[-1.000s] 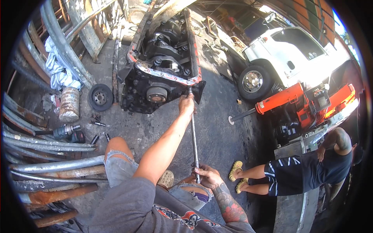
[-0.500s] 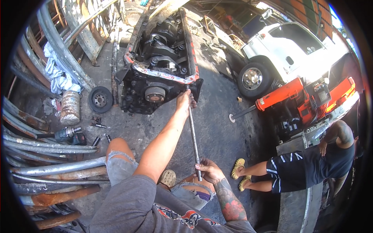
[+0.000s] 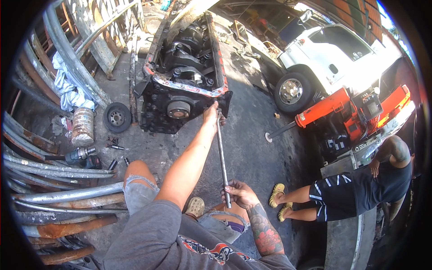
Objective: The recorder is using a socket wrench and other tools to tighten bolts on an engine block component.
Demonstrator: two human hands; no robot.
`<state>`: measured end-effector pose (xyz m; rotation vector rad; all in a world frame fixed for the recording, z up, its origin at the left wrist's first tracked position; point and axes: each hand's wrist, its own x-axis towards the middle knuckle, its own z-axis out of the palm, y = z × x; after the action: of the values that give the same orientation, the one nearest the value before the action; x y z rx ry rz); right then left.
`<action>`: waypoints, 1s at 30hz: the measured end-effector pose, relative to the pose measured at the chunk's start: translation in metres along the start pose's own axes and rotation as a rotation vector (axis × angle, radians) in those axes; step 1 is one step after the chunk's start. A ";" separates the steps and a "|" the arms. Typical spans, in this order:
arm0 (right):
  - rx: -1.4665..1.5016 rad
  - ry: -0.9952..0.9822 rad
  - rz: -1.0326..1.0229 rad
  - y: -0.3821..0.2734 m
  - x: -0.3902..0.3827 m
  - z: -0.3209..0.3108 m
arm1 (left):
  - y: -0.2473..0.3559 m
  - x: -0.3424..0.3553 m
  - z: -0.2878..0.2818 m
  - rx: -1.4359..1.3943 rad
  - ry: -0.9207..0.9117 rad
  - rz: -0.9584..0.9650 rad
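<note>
A dark engine block [image 3: 155,114] stands in front of me, its crankshaft [image 3: 184,60] exposed inside a rim with red and silver sealant traces. A round hub [image 3: 179,109] sits on its near face. My left hand [image 3: 212,116] is closed around the far end of a long steel breaker bar [image 3: 223,155], close to the block's near right corner. The hand hides how that end meets the block. My right hand [image 3: 241,194], below a tattooed forearm, grips the bar near its lower end with fingers and thumb.
Metal pipes [image 3: 67,198] pile up at left, beside a power impact wrench [image 3: 81,156], loose sockets [image 3: 112,164], a small wheel [image 3: 117,117] and a rusty can [image 3: 83,128]. At right are a white truck [image 3: 330,67], an orange steel frame [image 3: 324,108] and a standing person [image 3: 378,180].
The bar's lower end has shifted slightly left, with my right hand moving along with it. My left hand stays at the far end. The whole view has moved a little.
</note>
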<state>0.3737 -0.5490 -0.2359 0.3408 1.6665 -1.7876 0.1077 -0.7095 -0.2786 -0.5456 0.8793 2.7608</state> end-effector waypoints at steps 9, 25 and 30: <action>0.220 0.010 -0.051 0.021 0.002 0.008 | 0.000 -0.002 -0.031 -0.392 -0.300 -0.174; -0.002 0.270 -0.477 -0.048 0.178 0.019 | 0.086 -0.176 -0.086 0.182 -0.041 0.725; -0.081 0.415 -0.529 -0.127 0.226 0.032 | 0.115 -0.205 -0.135 0.259 0.172 0.970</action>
<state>0.1336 -0.6487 -0.2666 0.2615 2.2775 -2.1192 0.3004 -0.8962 -0.2384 -0.3618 1.9282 3.3204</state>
